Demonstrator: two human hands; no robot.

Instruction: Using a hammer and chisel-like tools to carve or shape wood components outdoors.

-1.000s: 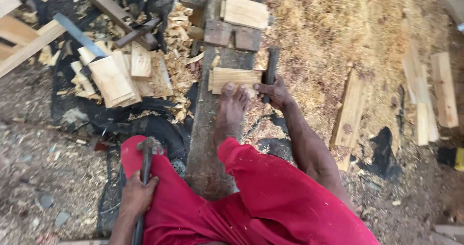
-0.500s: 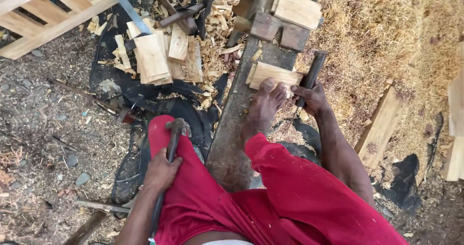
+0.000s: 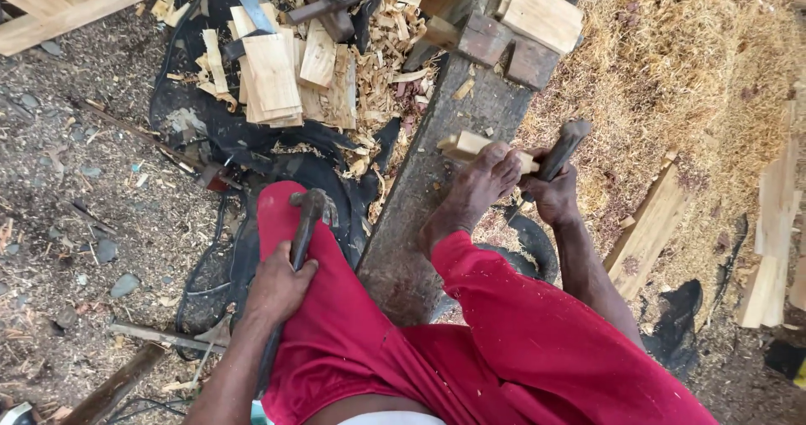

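Tipped up now — the block point(image 3: 467, 146) sat flat on the beam point(image 3: 420, 215) a moment ago, and it's tilted under my toes point(image 3: 495, 169). My right hand point(image 3: 550, 192) has closed its fingers round the chisel point(image 3: 564, 144), just beside the block. My left hand point(image 3: 279, 289) grips the hammer point(image 3: 304, 224) — resting on my red trouser leg point(image 3: 327, 324).

No packages, labels, signs or screens show anywhere in this view
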